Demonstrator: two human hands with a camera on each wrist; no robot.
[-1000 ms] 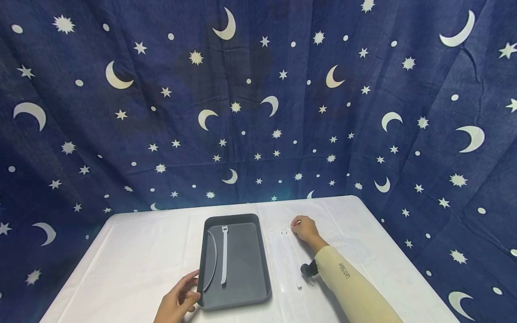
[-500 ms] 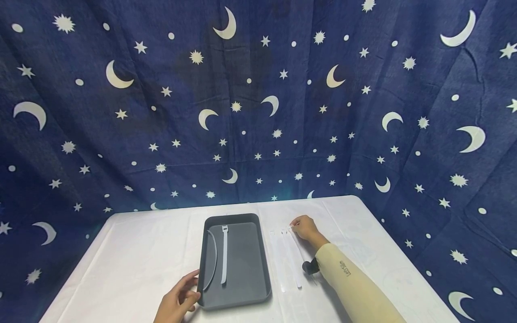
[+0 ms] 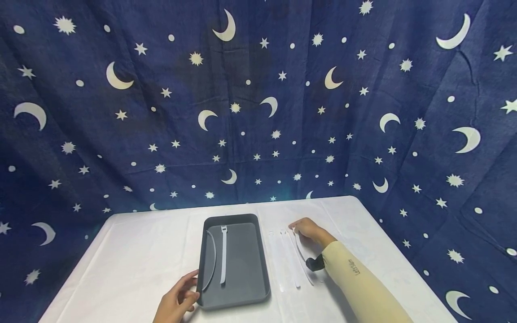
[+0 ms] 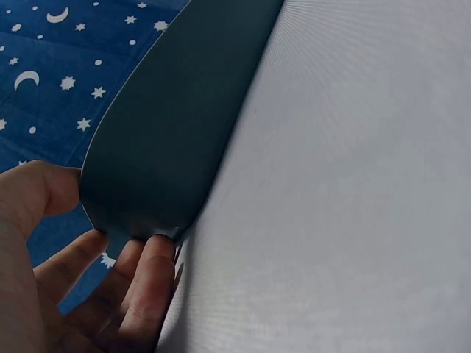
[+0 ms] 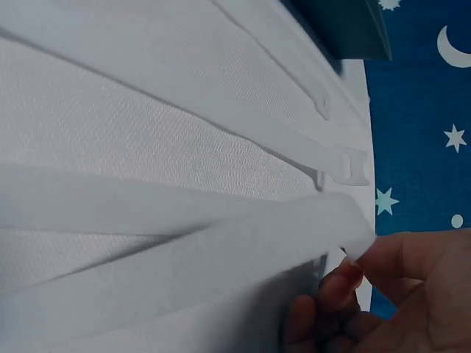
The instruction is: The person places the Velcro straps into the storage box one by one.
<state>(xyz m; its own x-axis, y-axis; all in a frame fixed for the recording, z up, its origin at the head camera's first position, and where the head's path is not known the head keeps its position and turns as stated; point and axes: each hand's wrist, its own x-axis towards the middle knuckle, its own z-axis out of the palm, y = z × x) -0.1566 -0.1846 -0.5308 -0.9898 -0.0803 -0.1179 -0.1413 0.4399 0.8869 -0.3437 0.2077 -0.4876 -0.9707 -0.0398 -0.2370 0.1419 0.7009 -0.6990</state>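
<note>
My left hand (image 3: 175,301) holds the near left corner of a dark grey tray (image 3: 247,264), thumb and fingers on its wall. In the left wrist view, the fingertips touch the tray's outer side (image 4: 165,125). Inside the tray lie two white hook-and-loop cable ties, one flat (image 3: 224,255) and one curved (image 3: 214,260) along the left wall. My right hand (image 3: 308,229) pinches the far end of another white cable tie (image 5: 243,254), which bends up off the table. Beneath it runs a further cable tie (image 5: 110,202). Its lower end is partly hidden behind the wrist camera.
Left of the right hand, more white cable ties lie lengthwise on the white table, one slotted (image 5: 287,140) and one nearer the tray (image 5: 283,62). A black wrist camera (image 3: 315,263) sits by the right sleeve. A starry blue curtain (image 3: 258,112) hangs beyond the table edge.
The right hand has taken up the end of a cable tie, which now arches off the table; the right forearm has shifted slightly rightward. The left hand and tray stay put.
</note>
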